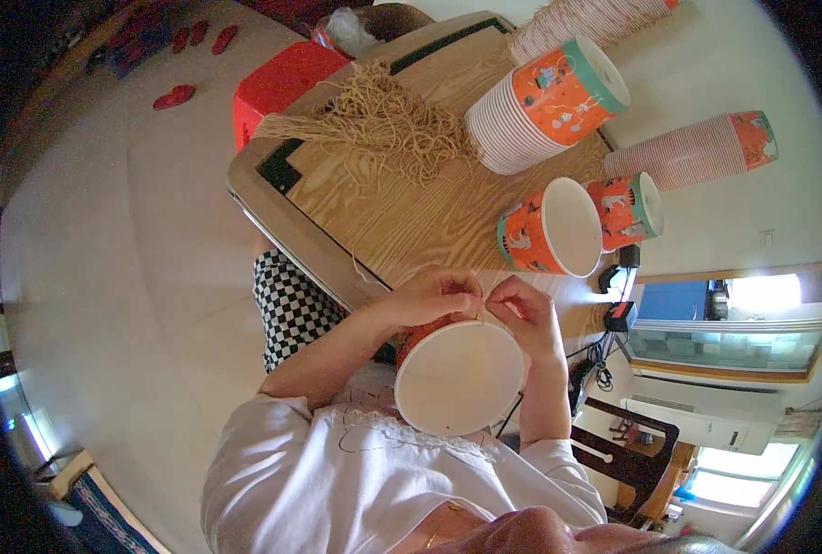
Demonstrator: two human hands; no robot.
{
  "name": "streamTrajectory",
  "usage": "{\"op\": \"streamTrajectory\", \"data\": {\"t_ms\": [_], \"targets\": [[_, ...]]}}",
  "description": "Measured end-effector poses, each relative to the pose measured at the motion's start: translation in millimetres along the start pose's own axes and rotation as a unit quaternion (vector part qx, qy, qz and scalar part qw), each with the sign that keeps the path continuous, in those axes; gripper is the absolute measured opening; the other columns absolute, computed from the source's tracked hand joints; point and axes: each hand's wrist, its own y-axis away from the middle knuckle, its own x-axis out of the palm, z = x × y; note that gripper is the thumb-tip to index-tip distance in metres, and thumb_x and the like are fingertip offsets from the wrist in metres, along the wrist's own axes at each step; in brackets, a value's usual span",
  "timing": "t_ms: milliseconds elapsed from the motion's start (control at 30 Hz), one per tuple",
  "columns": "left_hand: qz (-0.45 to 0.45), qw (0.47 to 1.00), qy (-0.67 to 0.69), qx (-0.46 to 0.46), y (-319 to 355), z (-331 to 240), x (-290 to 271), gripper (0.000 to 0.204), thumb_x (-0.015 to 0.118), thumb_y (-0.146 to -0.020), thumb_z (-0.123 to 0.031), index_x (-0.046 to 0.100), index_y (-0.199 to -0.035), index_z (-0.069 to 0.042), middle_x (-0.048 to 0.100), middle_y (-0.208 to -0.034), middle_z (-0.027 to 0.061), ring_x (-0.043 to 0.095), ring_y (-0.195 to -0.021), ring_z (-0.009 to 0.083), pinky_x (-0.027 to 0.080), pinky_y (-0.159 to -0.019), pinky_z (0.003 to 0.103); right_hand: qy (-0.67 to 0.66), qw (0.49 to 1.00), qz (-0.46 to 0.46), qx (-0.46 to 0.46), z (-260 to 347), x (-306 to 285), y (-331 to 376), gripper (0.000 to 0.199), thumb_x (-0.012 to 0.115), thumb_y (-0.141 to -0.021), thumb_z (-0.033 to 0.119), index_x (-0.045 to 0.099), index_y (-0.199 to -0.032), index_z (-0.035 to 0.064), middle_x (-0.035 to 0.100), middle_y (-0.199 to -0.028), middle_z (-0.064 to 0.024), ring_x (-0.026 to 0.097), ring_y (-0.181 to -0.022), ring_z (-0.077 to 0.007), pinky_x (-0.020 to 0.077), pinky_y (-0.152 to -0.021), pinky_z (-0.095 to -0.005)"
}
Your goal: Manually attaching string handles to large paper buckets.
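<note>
Broadly, the left side is taken up by a pale floor (143,277), and beside it a wood-topped table (337,212) is set at the far side of the person. A red stool (282,78) is placed by the table's far left edge. A dark chair (637,448) is seen at the near right. On the table's far right, a tall stack (545,106) of orange and green paper tubs is stood, with more nested tubs (688,152) seen to its right. Across the far left of the table, a loose tangle of tan twine (397,129) is spread, its ends hung over the edge.

Nearer, a single tub (572,226) is tipped with its white mouth turned toward the person, and a smaller tub (628,205) is placed just behind it. Another tub, the held one (460,379), is kept close to the person's chest, its white inside turned upward. At its far rim, the left hand (438,295) and the right hand (526,314) are brought almost together; a thin strand (481,316) is pinched between the fingertips of both. How it is looped cannot be told.
</note>
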Motion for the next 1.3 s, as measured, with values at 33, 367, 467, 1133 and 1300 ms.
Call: {"op": "streamTrajectory", "data": {"t_ms": [33, 367, 467, 1133, 1300], "targets": [[-0.012, 1.000, 0.008, -0.026, 0.0, -3.9, 2.3, 0.019, 0.059, -0.083, -0.020, 0.057, -0.090, -0.003, 0.057, -0.079, 0.0011, 0.054, -0.076, 0.0092, 0.044, -0.069, 0.025, 0.027, 1.000, -0.004, -0.004, 0.2, -1.3, 1.3, 0.005, 0.062, -0.077, 0.001, 0.059, -0.080, 0.0001, 0.059, -0.082, -0.0043, 0.056, -0.082, -0.0136, 0.0453, -0.074, -0.0254], [-0.057, 0.988, -0.138, 0.030, 3.6, -12.4, 6.5, 0.011, 0.066, -0.077, -0.011, 0.067, -0.086, -0.004, 0.066, -0.083, 0.0034, 0.058, -0.078, 0.0082, 0.046, -0.068, 0.023, -0.034, 0.998, 0.018, 0.045, 3.2, -6.9, 2.9, 0.017, 0.058, -0.076, -0.008, 0.059, -0.092, -0.0031, 0.058, -0.090, -0.0055, 0.055, -0.087, -0.0120, 0.0442, -0.079, -0.0238], [-0.076, 0.988, -0.125, 0.044, 3.5, -11.0, 7.5, 0.010, 0.065, -0.077, -0.009, 0.067, -0.085, -0.004, 0.065, -0.081, 0.0023, 0.058, -0.074, 0.0078, 0.046, -0.066, 0.022, -0.045, 0.998, 0.028, 0.046, 2.8, -6.6, 3.4, 0.019, 0.058, -0.076, -0.008, 0.059, -0.094, -0.0031, 0.058, -0.092, -0.0062, 0.056, -0.088, -0.0125, 0.0446, -0.080, -0.0236], [-0.076, 0.982, -0.162, 0.052, -0.4, -10.5, 10.3, 0.013, 0.064, -0.078, -0.017, 0.064, -0.084, -0.005, 0.062, -0.073, -0.0002, 0.055, -0.065, 0.0051, 0.044, -0.058, 0.022, 0.033, 0.998, -0.010, 0.060, -6.3, -5.7, 4.4, 0.004, 0.061, -0.078, 0.005, 0.061, -0.080, 0.0017, 0.061, -0.079, -0.0035, 0.056, -0.077, -0.0108, 0.0442, -0.069, -0.0246], [-0.071, 0.991, -0.116, -0.004, -1.0, -9.9, 13.2, 0.020, 0.062, -0.078, -0.022, 0.064, -0.083, -0.002, 0.062, -0.075, 0.0018, 0.056, -0.071, 0.0081, 0.045, -0.064, 0.024, 0.088, 0.995, -0.013, 0.034, -3.1, -5.7, 6.5, 0.006, 0.064, -0.076, 0.006, 0.061, -0.080, 0.0025, 0.062, -0.079, -0.0035, 0.057, -0.075, -0.0114, 0.0446, -0.069, -0.0253]]}}
